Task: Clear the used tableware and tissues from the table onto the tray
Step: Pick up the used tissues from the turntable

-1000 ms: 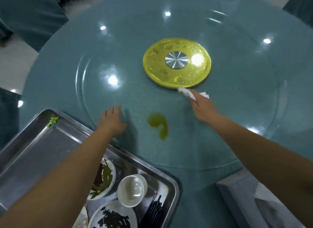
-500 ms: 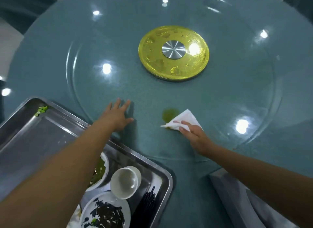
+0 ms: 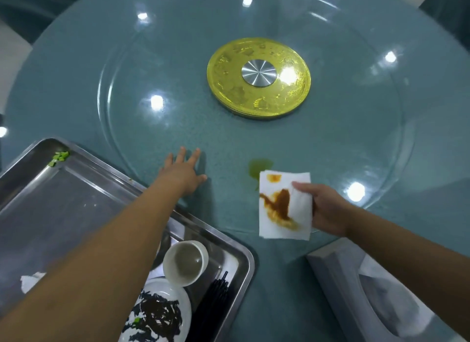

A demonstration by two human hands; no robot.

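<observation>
Nearest the viewer, at lower left, a steel tray sits on the edge of the table. In its near right corner are a white plate smeared with dark leftovers, a white cup tilted against the plate's far rim, and a bundle of black chopsticks along the tray's right wall. A crumpled tissue lies further left in the tray, partly hidden by the left forearm. At lower right stands a grey tissue box.

Beyond these, the right hand pinches a folded white tissue by its right edge, thumb on top. The upturned face bears a brown stain and a small orange one. Whether the tissue touches the glass cannot be told. Its far left corner lies just beside a green spill.

The left hand, well apart from the right, rests palm down with fingers spread on the glass turntable, just past the tray's rim.

A few green scraps sit in the tray's far corner. At the turntable's centre is a gold disc with a silver hub.
</observation>
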